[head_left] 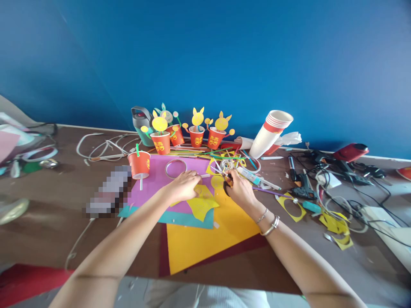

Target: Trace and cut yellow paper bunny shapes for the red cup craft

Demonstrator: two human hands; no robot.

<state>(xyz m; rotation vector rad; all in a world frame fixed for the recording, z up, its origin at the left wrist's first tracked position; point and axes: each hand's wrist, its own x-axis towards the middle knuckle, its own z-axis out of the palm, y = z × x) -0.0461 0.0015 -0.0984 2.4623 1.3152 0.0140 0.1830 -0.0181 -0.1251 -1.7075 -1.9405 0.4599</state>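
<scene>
My left hand [188, 185] is closed, its curled fingers at the edge of a cut yellow paper piece [202, 204] above the purple sheet. In my right hand [240, 189] is a pair of scissors [227, 189], its dark handle loops around the fingers and its blades pointing to the far left. A yellow paper circle [217, 182] lies between the two hands. Just beyond the left hand rests a roll of clear tape [176, 168]. Under the hands are a purple sheet [150, 171], a teal sheet [186, 219] and an orange-yellow sheet [199, 244].
Red paper cups [160, 143] with paper rabbit heads stand along the wall. A red cup [139, 164] with straws is at left, beside a blurred-out phone [109, 192]. Stacked white cups [271, 132] lean at right, near glue guns [303, 186], cables and yellow scraps [292, 207].
</scene>
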